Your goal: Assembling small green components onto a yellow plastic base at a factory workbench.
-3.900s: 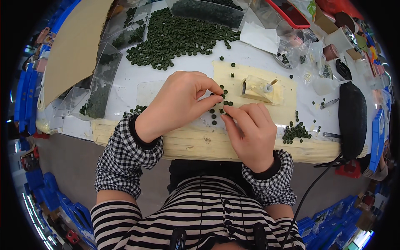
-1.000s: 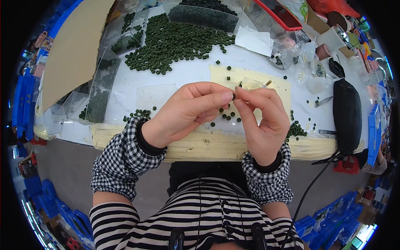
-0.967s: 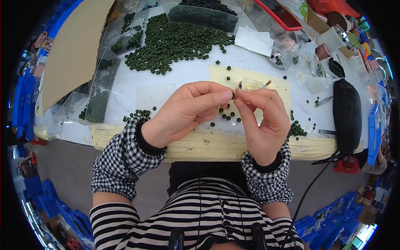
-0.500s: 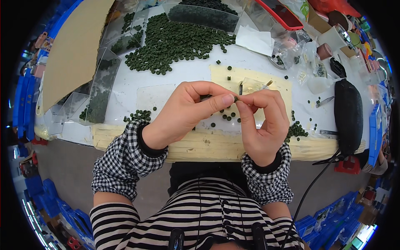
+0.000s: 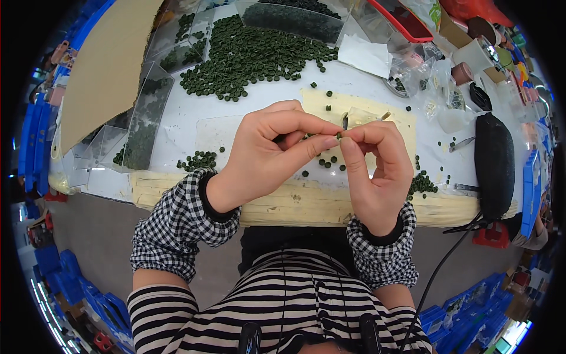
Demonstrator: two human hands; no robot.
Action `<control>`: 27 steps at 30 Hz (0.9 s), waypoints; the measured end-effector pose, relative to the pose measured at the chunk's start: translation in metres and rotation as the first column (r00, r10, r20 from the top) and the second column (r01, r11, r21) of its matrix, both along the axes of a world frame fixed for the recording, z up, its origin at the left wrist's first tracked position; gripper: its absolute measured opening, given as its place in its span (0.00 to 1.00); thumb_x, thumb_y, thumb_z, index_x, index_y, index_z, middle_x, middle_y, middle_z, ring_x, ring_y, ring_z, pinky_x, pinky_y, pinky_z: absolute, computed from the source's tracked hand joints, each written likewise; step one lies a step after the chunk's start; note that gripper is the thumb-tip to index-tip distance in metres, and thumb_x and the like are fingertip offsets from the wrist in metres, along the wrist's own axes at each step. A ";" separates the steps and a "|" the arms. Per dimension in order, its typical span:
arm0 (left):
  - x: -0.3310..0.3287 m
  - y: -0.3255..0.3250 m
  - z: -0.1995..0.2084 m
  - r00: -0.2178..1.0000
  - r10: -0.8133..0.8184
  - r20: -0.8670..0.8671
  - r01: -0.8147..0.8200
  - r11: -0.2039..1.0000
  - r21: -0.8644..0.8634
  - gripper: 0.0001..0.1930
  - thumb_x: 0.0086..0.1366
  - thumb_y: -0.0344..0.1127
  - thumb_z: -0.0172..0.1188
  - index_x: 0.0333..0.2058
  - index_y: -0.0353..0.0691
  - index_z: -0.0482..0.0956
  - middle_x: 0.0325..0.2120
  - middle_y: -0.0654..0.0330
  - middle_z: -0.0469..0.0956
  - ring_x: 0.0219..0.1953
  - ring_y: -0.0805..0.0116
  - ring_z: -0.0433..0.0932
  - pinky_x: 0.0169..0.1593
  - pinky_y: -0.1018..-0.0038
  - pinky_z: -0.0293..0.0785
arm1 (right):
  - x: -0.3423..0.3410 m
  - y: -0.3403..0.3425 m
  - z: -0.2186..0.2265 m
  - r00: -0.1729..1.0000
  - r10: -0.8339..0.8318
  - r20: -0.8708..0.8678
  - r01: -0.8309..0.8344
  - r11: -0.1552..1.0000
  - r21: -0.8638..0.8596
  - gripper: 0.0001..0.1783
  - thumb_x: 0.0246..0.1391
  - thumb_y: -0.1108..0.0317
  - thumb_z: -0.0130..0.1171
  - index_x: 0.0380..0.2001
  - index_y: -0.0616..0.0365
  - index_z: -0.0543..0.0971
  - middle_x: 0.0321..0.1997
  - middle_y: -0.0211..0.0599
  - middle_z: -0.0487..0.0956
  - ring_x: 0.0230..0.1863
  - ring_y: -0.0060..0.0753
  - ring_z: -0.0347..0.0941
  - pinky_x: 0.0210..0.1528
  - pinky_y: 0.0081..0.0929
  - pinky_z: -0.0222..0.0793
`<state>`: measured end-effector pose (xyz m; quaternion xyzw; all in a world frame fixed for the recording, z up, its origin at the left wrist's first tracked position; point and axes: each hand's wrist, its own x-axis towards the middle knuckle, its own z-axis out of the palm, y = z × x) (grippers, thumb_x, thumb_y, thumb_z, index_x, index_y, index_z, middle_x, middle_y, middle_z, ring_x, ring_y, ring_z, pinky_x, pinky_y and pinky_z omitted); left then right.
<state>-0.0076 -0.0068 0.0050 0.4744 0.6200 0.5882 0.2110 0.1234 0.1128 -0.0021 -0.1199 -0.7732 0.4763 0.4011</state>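
My left hand and my right hand meet above the near part of the table, thumb and index finger pinched on each. Between their touching fingertips is a small dark green grooved round piece, mostly covered by the fingers. Several loose pieces like it lie just below the fingertips. One small cluster rests beside my left wrist, and another cluster beside my right wrist. Behind the hands, a cream sheet carries a small block with a dark slot, partly hidden by my fingers.
A large heap of green pieces covers the back of the white table. Clear plastic trays and a cardboard sheet stand at left. A red-cased phone, white paper and plastic bags are at back right, a black pouch at right.
Both hands have shifted slightly to the right in the picture, still pinched together at the fingertips around the small green piece. The table scene has shifted a little in view too.
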 end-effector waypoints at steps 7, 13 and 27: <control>0.002 0.003 0.003 0.953 0.038 0.299 -0.009 0.995 -0.097 0.08 0.59 0.28 0.63 0.38 0.36 0.84 0.19 0.72 0.67 0.22 0.84 0.58 0.26 0.84 0.56 | 0.015 0.048 0.019 0.951 -0.307 0.037 0.274 0.893 0.358 0.06 0.50 0.77 0.62 0.34 0.62 0.80 0.31 0.35 0.76 0.28 0.28 0.69 0.32 0.22 0.65; 0.003 0.004 0.002 0.930 0.035 0.366 0.024 0.988 -0.155 0.08 0.61 0.29 0.63 0.38 0.35 0.83 0.20 0.72 0.69 0.23 0.84 0.59 0.27 0.85 0.56 | 0.012 0.054 0.018 0.929 -0.321 0.183 0.197 0.849 0.490 0.08 0.48 0.74 0.64 0.33 0.61 0.80 0.30 0.37 0.76 0.34 0.38 0.71 0.37 0.29 0.66; 0.005 0.002 0.005 0.918 -0.042 0.395 0.108 0.983 -0.146 0.08 0.60 0.27 0.62 0.39 0.35 0.83 0.23 0.69 0.73 0.26 0.83 0.65 0.30 0.84 0.60 | 0.011 0.024 0.029 0.994 0.092 -0.067 -0.101 0.984 -0.145 0.06 0.60 0.72 0.54 0.35 0.65 0.73 0.34 0.34 0.77 0.37 0.24 0.75 0.42 0.19 0.69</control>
